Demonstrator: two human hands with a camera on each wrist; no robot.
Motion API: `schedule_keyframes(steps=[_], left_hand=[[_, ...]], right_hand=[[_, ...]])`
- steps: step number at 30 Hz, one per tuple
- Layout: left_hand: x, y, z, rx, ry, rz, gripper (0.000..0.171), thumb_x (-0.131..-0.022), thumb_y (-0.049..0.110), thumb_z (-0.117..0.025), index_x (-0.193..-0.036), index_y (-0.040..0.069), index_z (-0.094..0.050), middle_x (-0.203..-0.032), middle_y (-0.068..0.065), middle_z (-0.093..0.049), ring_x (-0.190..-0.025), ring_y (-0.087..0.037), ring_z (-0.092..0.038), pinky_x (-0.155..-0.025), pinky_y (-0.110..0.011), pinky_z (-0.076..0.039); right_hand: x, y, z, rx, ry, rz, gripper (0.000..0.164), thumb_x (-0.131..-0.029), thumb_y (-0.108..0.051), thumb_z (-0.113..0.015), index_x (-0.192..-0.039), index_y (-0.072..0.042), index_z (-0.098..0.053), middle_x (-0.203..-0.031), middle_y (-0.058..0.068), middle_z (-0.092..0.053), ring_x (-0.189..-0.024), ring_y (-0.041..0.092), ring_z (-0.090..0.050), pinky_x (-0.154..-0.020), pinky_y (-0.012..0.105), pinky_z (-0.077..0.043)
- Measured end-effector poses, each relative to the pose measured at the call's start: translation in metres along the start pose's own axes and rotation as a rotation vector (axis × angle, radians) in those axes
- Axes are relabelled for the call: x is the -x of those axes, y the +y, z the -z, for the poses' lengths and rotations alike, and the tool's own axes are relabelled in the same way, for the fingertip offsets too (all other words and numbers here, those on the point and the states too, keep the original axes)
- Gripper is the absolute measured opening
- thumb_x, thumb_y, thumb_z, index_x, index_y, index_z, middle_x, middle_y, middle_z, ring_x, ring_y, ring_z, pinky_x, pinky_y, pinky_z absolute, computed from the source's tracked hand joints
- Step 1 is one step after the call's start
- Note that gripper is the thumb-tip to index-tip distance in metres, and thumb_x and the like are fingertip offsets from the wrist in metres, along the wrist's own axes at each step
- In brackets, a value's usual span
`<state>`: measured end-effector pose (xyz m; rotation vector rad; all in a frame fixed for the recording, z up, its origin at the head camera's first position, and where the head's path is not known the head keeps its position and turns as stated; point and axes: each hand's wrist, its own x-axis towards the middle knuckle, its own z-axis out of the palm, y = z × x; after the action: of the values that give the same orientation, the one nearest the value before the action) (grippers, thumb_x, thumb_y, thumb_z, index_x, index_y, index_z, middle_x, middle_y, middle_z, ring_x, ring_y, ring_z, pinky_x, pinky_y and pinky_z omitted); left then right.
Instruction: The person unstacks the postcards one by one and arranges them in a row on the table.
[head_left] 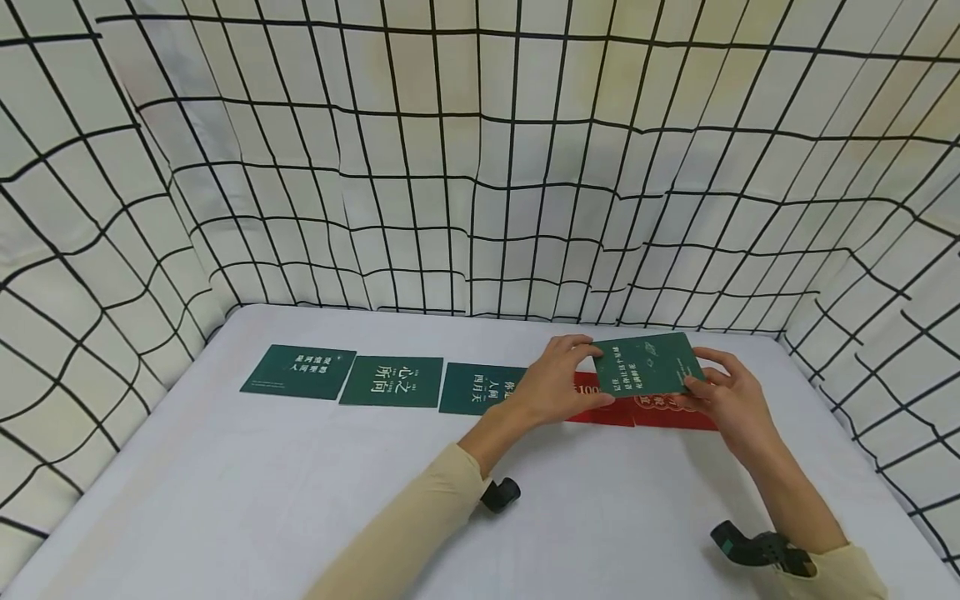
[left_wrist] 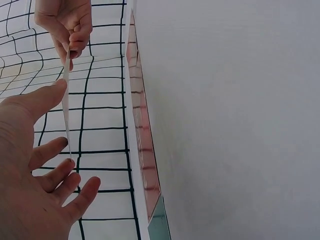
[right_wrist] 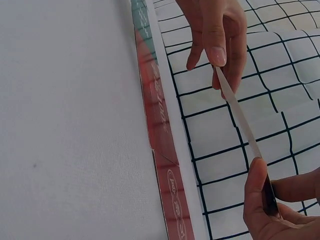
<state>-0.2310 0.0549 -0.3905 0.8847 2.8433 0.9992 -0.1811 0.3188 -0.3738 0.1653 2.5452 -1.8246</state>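
Note:
A green card [head_left: 647, 364] with white lettering is held up by both hands, above two red cards [head_left: 671, 412]. My left hand [head_left: 553, 385] holds its left end with thumb and fingertips. At the other end, my right hand [head_left: 731, 402] pinches it between thumb and fingers. Edge-on, the held card [right_wrist: 241, 117] looks like a thin strip in the right wrist view. Left of the hands lie three more green cards in a row: one at far left [head_left: 298, 372], one in the middle [head_left: 392, 381], and one [head_left: 476, 388] partly hidden by my left hand.
A white-covered table [head_left: 300, 492] carries the row of cards towards its far edge. Behind it and along both sides hangs a black grid net [head_left: 480, 183] over pale cloth. Dark wrist devices [head_left: 757, 550] are strapped on both arms.

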Motion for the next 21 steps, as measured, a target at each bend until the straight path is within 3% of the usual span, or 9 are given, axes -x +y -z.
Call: schedule_keyframes(steps=[11, 21], left_hand=[[-0.009, 0.006, -0.010, 0.011, -0.011, 0.000, 0.069, -0.092, 0.045, -0.076, -0.153, 0.022, -0.053, -0.165, 0.001, -0.040, -0.154, -0.019, -0.034, -0.116, -0.041, -0.050], [-0.015, 0.012, -0.021, 0.011, -0.023, 0.009, 0.071, -0.092, 0.048, -0.076, -0.153, 0.020, -0.052, -0.166, 0.001, -0.040, -0.154, -0.018, -0.035, -0.115, -0.035, -0.051]], right_hand=[[-0.004, 0.004, 0.012, 0.017, 0.021, -0.022, 0.070, -0.108, -0.021, -0.055, -0.164, -0.003, -0.017, -0.101, -0.020, -0.063, -0.087, 0.001, -0.071, -0.083, 0.021, -0.063], [-0.008, 0.009, 0.022, 0.022, 0.043, -0.023, 0.068, -0.108, -0.018, -0.054, -0.163, 0.000, -0.018, -0.098, -0.022, -0.063, -0.087, -0.001, -0.068, -0.082, 0.019, -0.062]])
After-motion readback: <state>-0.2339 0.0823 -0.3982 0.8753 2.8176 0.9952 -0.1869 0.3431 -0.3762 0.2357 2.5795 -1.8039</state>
